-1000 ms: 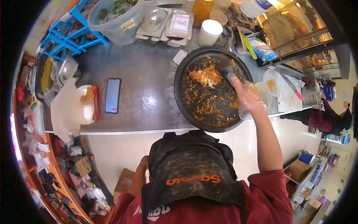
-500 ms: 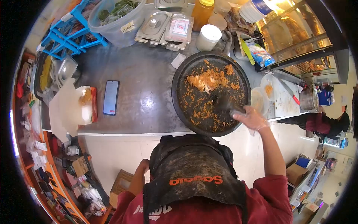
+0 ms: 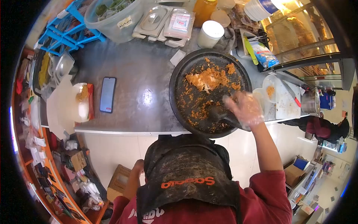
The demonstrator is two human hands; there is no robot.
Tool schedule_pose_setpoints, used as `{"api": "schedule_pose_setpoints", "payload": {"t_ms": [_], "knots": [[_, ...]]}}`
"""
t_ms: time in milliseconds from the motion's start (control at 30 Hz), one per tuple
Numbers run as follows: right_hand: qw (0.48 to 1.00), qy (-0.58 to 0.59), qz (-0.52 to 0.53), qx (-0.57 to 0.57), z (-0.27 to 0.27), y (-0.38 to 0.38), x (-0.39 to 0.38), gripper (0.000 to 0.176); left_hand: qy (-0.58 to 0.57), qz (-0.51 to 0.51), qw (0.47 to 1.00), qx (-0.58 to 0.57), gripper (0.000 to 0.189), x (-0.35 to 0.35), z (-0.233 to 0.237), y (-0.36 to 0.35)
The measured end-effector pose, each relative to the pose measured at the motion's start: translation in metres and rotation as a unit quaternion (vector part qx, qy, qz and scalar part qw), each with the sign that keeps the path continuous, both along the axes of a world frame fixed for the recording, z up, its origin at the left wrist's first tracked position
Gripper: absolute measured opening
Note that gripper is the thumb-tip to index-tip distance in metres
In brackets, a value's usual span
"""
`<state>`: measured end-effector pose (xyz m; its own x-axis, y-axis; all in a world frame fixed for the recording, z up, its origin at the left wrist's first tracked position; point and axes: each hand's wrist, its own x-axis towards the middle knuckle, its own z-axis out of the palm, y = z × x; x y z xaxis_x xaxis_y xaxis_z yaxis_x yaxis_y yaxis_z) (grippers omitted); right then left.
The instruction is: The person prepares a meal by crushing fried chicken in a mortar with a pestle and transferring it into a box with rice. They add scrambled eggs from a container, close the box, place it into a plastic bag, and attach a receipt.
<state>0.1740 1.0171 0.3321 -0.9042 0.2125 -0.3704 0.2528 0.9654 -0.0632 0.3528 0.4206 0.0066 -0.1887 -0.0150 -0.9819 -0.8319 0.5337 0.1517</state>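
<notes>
A wide black pan (image 3: 179, 108) holds orange-brown rice (image 3: 220, 76) heaped around a pale piece of meat (image 3: 204, 83), with loose grains scattered over its base. My right hand (image 3: 244, 108), in a clear plastic glove, hovers over the pan's right side, its fingers stretched toward the food and nothing visible in them. Under and beside it lies a dark spoon-like utensil (image 3: 220, 112), its handle end near the pan's lower right rim. My left hand (image 3: 139, 166) hangs low beside the apron, away from the counter; its fingers are not clearly visible.
On the counter, left, are a phone (image 3: 108, 95) and an open box with food (image 3: 82, 102). Metal lids (image 3: 152, 20), a white tub (image 3: 210, 34) and a clear bin (image 3: 119, 26) stand behind. Right are a bowl (image 3: 271, 89), cutting board (image 3: 288, 106) and red-handled knife (image 3: 292, 93).
My right hand has let go of the dark utensil and moved up and left over the pan. The utensil now rests in the pan. My left hand stays low.
</notes>
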Motion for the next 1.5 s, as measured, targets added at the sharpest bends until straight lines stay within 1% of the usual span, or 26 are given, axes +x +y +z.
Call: {"api": "schedule_pose_setpoints", "payload": {"t_ms": [33,133,233,333,433,467,533,567,600,633,700,733,767,867,933,1033,1067,1133,1167,1200,1233,1300,1333,1433,1467,1500], "knots": [[0.992,0.121,0.015,-0.011,-0.011,0.001,-0.006,0.044,0.017,-0.021,1.000,-0.004,0.026,0.002,0.004,-0.001],[0.942,0.245,0.203,-0.111,-0.030,-0.024,-0.060,0.040,0.022,-0.061,0.998,-0.014,0.025,0.012,0.001,-0.008],[0.953,0.194,0.232,-0.032,-0.059,-0.050,-0.089,0.045,0.019,-0.087,0.995,-0.042,0.026,0.020,0.005,-0.013],[0.956,0.117,0.254,-0.084,-0.058,-0.049,-0.110,0.043,0.019,-0.039,0.999,-0.031,0.029,0.032,0.005,-0.020],[0.969,0.043,0.220,-0.109,-0.054,-0.046,-0.124,0.039,0.020,-0.101,0.995,-0.016,0.028,0.044,0.002,-0.025],[0.951,0.102,0.255,-0.145,-0.072,-0.029,-0.122,0.037,0.008,-0.099,0.995,-0.007,0.027,0.048,-0.004,-0.029],[0.955,0.100,0.197,-0.197,-0.071,-0.012,-0.123,0.033,-0.018,-0.094,0.995,0.010,0.027,0.059,-0.019,-0.038],[0.955,0.098,0.168,-0.222,-0.072,-0.011,-0.123,0.031,0.005,-0.091,0.996,0.007,0.026,0.058,-0.011,-0.035],[0.955,0.011,0.034,-0.293,-0.038,-0.019,-0.121,0.027,0.027,-0.088,0.996,0.004,0.025,0.055,0.002,-0.031],[0.948,0.031,0.011,-0.316,-0.038,-0.017,-0.120,0.028,0.049,-0.086,0.995,0.001,0.024,0.051,0.012,-0.026],[0.929,0.070,-0.038,-0.360,-0.036,0.008,-0.112,0.031,0.005,-0.030,1.000,0.001,0.024,0.056,-0.002,-0.031],[0.924,0.081,-0.037,-0.372,-0.054,0.026,-0.110,0.033,-0.017,-0.004,1.000,0.002,0.024,0.059,-0.012,-0.034],[0.919,0.091,-0.036,-0.383,-0.072,0.043,-0.107,0.035,-0.008,-0.015,1.000,0.001,0.024,0.060,-0.015,-0.035],[0.902,0.109,-0.084,-0.410,-0.082,0.046,-0.101,0.033,0.011,-0.048,0.999,-0.002,0.023,0.061,-0.019,-0.037],[0.914,0.088,-0.087,-0.386,-0.059,0.022,-0.098,0.032,0.009,-0.067,0.998,-0.003,0.023,0.054,-0.020,-0.037],[0.945,0.059,-0.074,-0.313,-0.081,0.027,-0.092,0.030,0.010,-0.049,0.998,-0.032,0.024,0.040,-0.010,-0.027],[0.950,0.086,-0.079,-0.289,-0.070,0.013,-0.084,0.029,0.017,-0.071,0.997,-0.022,0.025,0.039,-0.009,-0.029],[0.969,0.101,-0.056,-0.217,-0.079,0.005,-0.072,0.030,0.033,-0.112,0.993,-0.001,0.028,0.044,-0.023,-0.040],[0.977,0.107,-0.045,-0.180,-0.078,-0.003,-0.066,0.030,0.033,-0.088,0.996,0.001,0.028,0.047,-0.028,-0.044],[0.977,0.075,-0.111,-0.169,-0.068,-0.013,-0.061,0.029,0.033,-0.064,0.997,0.003,0.029,0.051,-0.032,-0.048],[0.978,0.123,-0.109,-0.131,-0.068,-0.014,-0.057,0.028,0.034,-0.039,0.999,0.005,0.030,0.054,-0.037,-0.053],[0.969,0.217,-0.105,-0.054,-0.071,-0.007,-0.051,0.026,-0.006,0.151,0.987,-0.052,0.029,0.073,-0.064,-0.065],[0.972,0.196,-0.131,-0.023,-0.069,0.003,-0.054,0.030,-0.027,0.244,0.966,-0.080,0.029,0.078,-0.072,-0.068],[0.953,0.259,-0.157,0.026,-0.070,-0.002,-0.073,0.041,0.000,0.089,0.995,0.041,0.026,0.064,-0.031,-0.068],[0.957,0.254,-0.129,-0.044,-0.085,0.007,-0.084,0.052,-0.005,0.092,0.995,0.034,0.025,0.066,-0.035,-0.074],[0.963,0.246,-0.106,-0.011,-0.107,0.008,-0.089,0.056,-0.010,0.094,0.995,0.028,0.024,0.072,-0.043,-0.085]]}}
